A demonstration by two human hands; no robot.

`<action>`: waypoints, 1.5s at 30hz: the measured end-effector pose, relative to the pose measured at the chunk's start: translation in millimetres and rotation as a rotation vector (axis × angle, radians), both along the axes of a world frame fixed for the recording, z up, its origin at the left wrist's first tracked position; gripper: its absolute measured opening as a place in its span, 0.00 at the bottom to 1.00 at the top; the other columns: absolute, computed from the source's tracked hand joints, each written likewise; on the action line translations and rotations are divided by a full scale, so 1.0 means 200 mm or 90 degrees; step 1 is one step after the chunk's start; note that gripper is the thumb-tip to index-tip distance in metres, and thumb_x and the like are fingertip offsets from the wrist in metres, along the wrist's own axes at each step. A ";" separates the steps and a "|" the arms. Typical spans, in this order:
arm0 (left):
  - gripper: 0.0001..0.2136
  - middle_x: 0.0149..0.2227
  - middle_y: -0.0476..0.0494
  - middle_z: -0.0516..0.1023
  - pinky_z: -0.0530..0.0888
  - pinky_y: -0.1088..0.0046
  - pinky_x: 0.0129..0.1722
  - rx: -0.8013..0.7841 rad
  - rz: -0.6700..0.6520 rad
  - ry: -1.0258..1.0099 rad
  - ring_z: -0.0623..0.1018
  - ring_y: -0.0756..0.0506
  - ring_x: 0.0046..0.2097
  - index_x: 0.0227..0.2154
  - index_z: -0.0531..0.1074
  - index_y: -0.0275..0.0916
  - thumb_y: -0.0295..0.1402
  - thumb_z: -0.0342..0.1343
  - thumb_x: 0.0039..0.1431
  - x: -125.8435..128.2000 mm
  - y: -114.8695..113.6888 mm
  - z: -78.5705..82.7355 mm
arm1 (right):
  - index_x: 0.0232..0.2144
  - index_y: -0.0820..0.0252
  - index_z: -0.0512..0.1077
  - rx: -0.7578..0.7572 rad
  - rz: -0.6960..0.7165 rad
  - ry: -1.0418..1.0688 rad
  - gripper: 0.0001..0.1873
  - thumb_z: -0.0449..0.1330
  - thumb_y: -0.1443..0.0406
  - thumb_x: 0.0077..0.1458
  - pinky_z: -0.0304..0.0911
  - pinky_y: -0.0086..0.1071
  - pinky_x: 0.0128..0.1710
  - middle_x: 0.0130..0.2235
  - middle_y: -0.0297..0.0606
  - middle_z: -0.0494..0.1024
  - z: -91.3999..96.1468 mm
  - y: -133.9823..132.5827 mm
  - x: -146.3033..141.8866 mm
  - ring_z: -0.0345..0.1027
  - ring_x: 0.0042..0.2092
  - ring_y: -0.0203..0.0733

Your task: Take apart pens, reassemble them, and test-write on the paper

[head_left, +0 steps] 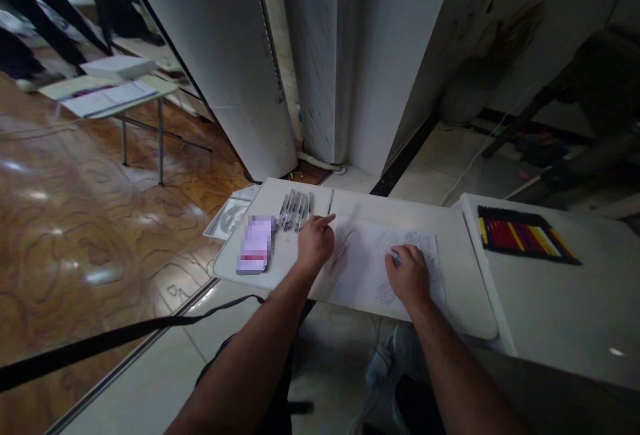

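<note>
A white sheet of paper (380, 268) with a faint pencil sketch lies on a small white table (465, 295). My left hand (315, 241) rests at the sheet's left edge, its fingers curled, with a pencil tip showing by the fingertips; what it grips is unclear. My right hand (409, 277) is closed on the sheet's lower right and seems to pinch a small light object I cannot name. A row of several pencils (296, 209) lies just behind my left hand.
A blurred purple box (257, 243) sits at the table's left end. A tray of coloured pencils (525, 235) lies on a second white table (560, 308) to the right. White panels (235, 68) stand behind; another table (110, 98) stands far left on the wooden floor.
</note>
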State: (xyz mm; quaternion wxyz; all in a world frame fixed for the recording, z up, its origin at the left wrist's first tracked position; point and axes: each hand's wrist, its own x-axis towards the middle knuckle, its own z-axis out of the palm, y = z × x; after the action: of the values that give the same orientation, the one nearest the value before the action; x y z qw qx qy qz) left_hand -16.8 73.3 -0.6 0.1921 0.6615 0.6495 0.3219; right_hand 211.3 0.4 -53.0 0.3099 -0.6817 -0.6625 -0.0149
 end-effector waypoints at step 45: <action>0.10 0.34 0.43 0.81 0.72 0.72 0.37 -0.143 -0.216 -0.199 0.77 0.46 0.35 0.38 0.80 0.38 0.33 0.59 0.54 0.18 -0.34 0.01 | 0.26 0.65 0.76 -0.061 -0.049 0.967 0.15 0.73 0.61 0.38 0.60 0.24 0.17 0.28 0.38 0.77 0.31 0.10 -0.12 0.65 0.22 0.30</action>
State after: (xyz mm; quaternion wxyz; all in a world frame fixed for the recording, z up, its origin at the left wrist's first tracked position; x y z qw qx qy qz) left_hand 19.4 4.6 1.4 0.4138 0.6779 0.5231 0.3092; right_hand 187.6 19.7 8.7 0.6500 -0.5402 -0.2428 0.4762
